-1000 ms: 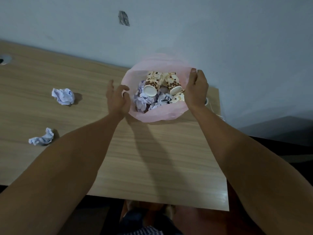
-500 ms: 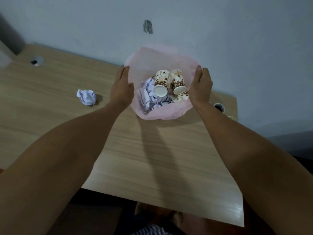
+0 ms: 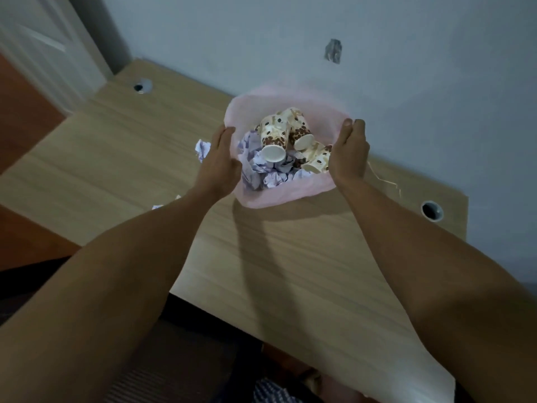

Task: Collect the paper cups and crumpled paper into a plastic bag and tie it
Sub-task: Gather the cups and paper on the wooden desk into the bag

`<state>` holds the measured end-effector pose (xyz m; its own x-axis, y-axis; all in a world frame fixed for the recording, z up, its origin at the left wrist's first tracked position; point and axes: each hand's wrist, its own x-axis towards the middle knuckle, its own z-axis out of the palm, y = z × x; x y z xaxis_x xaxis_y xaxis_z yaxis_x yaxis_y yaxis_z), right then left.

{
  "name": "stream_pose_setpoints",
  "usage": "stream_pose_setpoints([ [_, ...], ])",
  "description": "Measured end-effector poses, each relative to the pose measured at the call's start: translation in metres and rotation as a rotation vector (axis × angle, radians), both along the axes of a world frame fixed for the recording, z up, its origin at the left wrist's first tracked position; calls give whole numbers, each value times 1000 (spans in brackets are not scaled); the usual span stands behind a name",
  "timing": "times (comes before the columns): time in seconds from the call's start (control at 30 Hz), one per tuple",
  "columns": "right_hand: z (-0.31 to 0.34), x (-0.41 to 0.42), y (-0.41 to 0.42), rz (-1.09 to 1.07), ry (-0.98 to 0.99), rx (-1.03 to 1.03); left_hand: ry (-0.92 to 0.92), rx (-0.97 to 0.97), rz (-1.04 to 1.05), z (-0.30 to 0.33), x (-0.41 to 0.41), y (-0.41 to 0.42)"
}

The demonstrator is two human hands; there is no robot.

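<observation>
Now the plastic bag (image 3: pixel 279 196) sits between left hand (image 3: pixel 219 161) and right hand (image 3: pixel 348 152).

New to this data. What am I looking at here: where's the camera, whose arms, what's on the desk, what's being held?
There is no robot: one wide-angle camera sits on a person's head, looking forward and down, so the two bare arms are the wearer's own. The left hand and right hand each hold a side of an open pink plastic bag on a wooden desk. Inside lie patterned paper cups and crumpled paper. One loose paper ball remains on the desk behind the left hand; another scrap shows by the left forearm.
</observation>
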<state>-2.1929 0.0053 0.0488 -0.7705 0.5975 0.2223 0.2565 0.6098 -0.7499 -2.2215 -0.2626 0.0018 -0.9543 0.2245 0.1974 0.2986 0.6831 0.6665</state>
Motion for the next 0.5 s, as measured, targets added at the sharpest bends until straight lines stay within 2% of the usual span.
stream_pose_setpoints([
  [0.1,-1,1,0,-22,-33,33,8,109,1,-6,7,-13],
  [0.27,1,-6,1,-78,-58,72,-147,263,314,-18,1,-24],
  [0.37,-3,-12,2,-92,-45,111,-203,92,394,-32,-12,-37],
  [0.43,-6,-15,3,-98,-45,140,-294,-44,356,-43,-22,-43],
  [0.5,-8,-17,3,-96,-33,161,-382,-78,297,-52,-31,-46],
])
